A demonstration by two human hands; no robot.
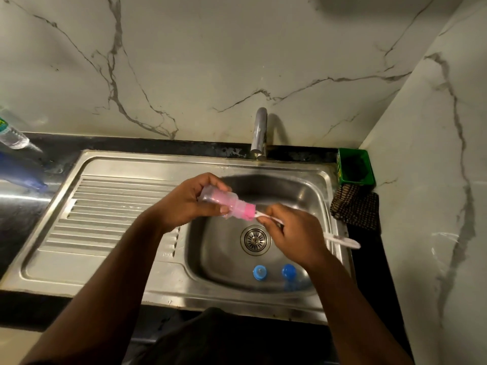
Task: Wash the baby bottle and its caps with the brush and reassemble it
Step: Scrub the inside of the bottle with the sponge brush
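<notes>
Brush worked inside bottle, over basin.

Left hand fingers curled round clear baby bottle, gripping base end, mouth tipped toward right so handle feeds straight in. Right hand fingertips pinching white brush handle close to bottle mouth, probably for control; pink bristle head already inside neck, handle tail sticking out past wrist. Held above sink bowl, likely so drips fall toward drain. Two blue caps parked on bowl floor near front wall, apart from each other, unassembled. Tap behind; no water visibly running. Green tub and dark cloth at right rim.
</notes>
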